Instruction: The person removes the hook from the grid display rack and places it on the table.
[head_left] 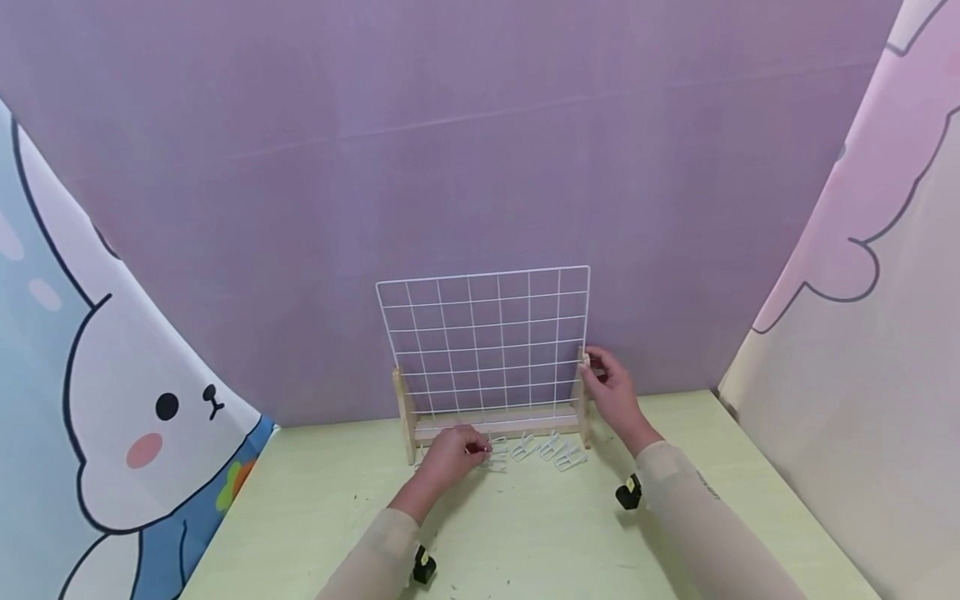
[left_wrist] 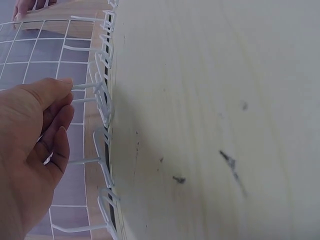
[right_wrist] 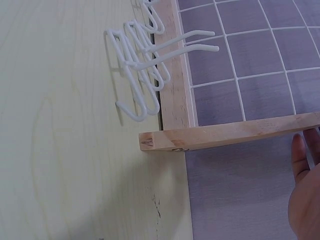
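Note:
A white wire grid (head_left: 483, 333) stands upright in a wooden stand (head_left: 408, 417). White wire hooks (head_left: 570, 458) lie in a row along its foot. My left hand (head_left: 453, 454) is low in front of the grid; in the left wrist view its thumb and forefinger pinch the prong of one white hook (left_wrist: 102, 100). My right hand (head_left: 615, 396) is at the right wooden post (right_wrist: 230, 135), with thumb and forefinger gripping near its top. The post hides part of those fingers in the right wrist view.
The pale wooden table (head_left: 510, 533) carries the stand near its back edge. A purple cloth (head_left: 480, 167) hangs behind the grid. Printed cloths flank both sides, a rabbit (head_left: 150, 400) on the left. Small black devices (head_left: 628, 493) sit at both wrists.

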